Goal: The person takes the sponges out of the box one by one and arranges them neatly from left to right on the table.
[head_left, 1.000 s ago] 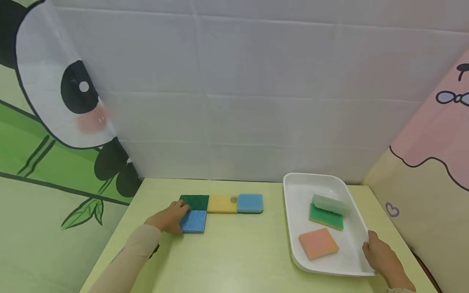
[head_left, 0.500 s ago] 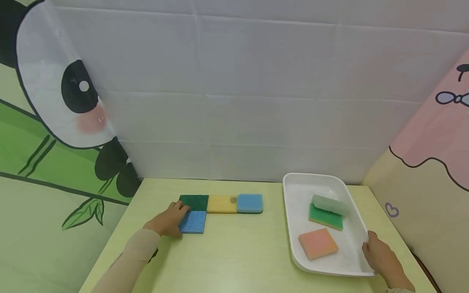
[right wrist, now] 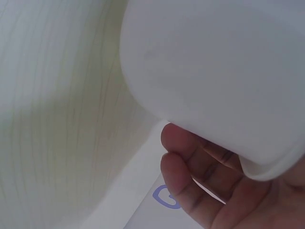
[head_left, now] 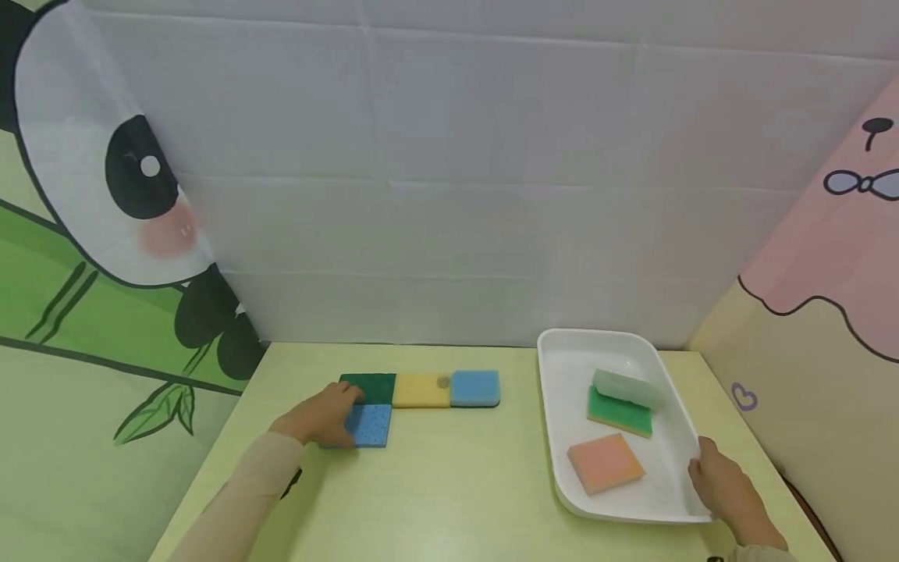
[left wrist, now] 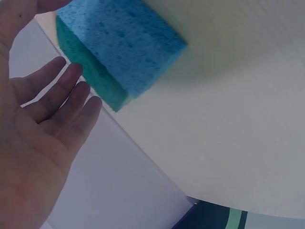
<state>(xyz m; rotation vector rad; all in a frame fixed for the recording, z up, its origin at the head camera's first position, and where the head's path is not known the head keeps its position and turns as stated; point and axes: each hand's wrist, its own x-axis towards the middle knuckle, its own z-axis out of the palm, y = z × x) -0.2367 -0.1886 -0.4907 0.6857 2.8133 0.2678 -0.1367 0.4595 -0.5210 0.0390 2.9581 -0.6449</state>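
My left hand (head_left: 325, 417) lies at the left side of a speckled blue sponge (head_left: 371, 425), its fingers reaching toward a dark green sponge (head_left: 372, 388) just behind. In the left wrist view, the fingers (left wrist: 71, 90) are loosely extended beside the blue sponge (left wrist: 128, 43) and the thumb is near its edge. A yellow sponge (head_left: 421, 390) and a lighter blue sponge (head_left: 474, 388) continue the back row. My right hand (head_left: 726, 480) grips the right rim of a white tray (head_left: 562, 488); its fingers (right wrist: 176, 176) curl beneath the rim, the thumb hidden in the right wrist view.
Inside the tray, a pink-orange sponge (head_left: 605, 464) lies in front of a green-faced sponge (head_left: 620, 411) and a pale green sponge (head_left: 627, 388) leaning against it. A pale wall sheet (head_left: 449, 234) stands behind the table (head_left: 449, 499), with printed side panels.
The head view has shifted slightly. My left thumb has moved a little rightward along the blue sponge's near-left corner. The sponges and the right hand's hold on the tray look the same.
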